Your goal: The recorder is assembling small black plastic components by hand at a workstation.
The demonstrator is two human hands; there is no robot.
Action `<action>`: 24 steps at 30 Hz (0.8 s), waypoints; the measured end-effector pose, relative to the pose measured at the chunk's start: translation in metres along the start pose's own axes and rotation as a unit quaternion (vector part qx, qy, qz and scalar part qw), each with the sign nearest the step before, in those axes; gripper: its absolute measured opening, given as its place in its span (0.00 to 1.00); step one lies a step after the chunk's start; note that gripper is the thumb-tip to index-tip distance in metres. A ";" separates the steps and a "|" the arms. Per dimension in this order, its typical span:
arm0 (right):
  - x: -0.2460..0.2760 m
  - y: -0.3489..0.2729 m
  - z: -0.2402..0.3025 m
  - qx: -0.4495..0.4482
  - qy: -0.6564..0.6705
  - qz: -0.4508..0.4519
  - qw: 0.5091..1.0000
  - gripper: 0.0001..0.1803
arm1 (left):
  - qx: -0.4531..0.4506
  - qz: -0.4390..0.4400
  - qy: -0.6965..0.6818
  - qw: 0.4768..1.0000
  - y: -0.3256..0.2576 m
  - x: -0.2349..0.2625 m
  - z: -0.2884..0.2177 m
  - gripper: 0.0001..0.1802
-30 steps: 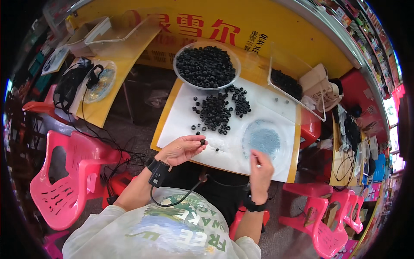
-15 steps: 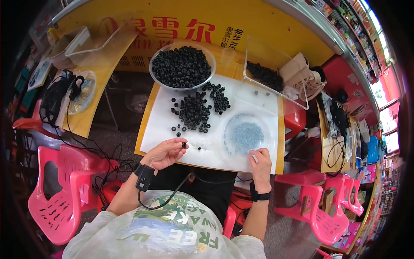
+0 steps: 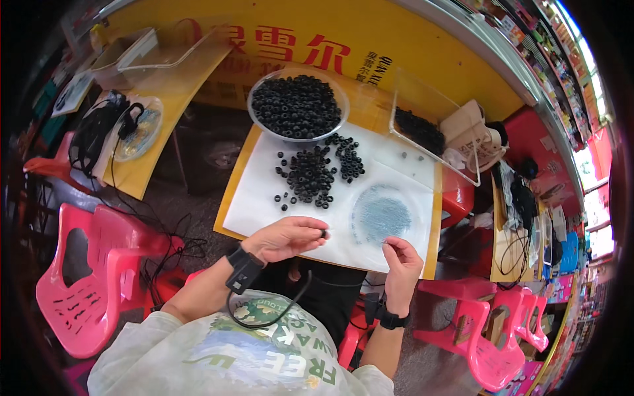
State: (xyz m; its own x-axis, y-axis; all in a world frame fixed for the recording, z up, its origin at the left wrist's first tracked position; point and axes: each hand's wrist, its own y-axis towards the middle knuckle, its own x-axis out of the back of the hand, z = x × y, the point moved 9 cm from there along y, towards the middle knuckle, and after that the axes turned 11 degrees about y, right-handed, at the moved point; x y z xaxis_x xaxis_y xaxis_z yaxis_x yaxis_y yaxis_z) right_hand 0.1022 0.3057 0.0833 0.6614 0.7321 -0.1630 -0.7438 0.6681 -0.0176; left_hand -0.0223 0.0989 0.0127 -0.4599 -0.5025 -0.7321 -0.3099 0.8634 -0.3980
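Note:
Between the thumb and fingertips of my left hand [image 3: 285, 239] is a black bead [image 3: 324, 233], held over the front of the white sheet [image 3: 254, 191]. My right hand [image 3: 403, 263] is closed in a pinch at the near edge of a shallow clear dish [image 3: 423, 223]. Something tiny seems to be at its fingertips, too small to make out. Many small pale blue pieces [image 3: 382, 212] lie in that dish. Beyond my left hand, loose black beads [image 3: 309, 175] form a pile on the sheet. Behind them stands a clear bowl [image 3: 256, 124] heaped with more black beads.
A clear plastic bin [image 3: 449, 158] with black beads stands at the table's back right, beside a pale bag [image 3: 472, 132]. Pink chairs [image 3: 79, 290] flank me. Side tables carry cables [image 3: 96, 135] and tubs. A yellow panel [image 3: 422, 59] rises behind the table.
My left hand has moved right with the black bead, closer to my right hand. The right fingers have left the dish's edge slightly and drawn into a tighter pinch. The whole view has shifted.

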 end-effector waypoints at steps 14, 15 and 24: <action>-0.117 -0.027 0.023 0.101 -0.109 0.125 0.981 0.10 | -0.034 0.059 -0.007 0.998 -0.015 -0.018 -0.013 0.15; -0.117 -0.027 0.022 0.096 -0.106 0.119 0.983 0.10 | -0.031 0.058 -0.003 0.998 -0.017 -0.017 -0.012 0.15; -0.114 -0.030 -0.009 -0.008 0.007 0.091 0.996 0.06 | -0.097 -0.009 0.121 0.988 -0.017 -0.014 -0.021 0.12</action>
State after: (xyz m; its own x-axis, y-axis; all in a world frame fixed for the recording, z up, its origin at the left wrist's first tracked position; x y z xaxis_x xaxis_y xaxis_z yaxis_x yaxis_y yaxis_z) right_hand 0.0484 0.2012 0.0932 0.5145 0.8385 -0.1794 -0.8525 0.5227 -0.0016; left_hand -0.0282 0.0905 0.0416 -0.6314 -0.5343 -0.5620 -0.4632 0.8411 -0.2792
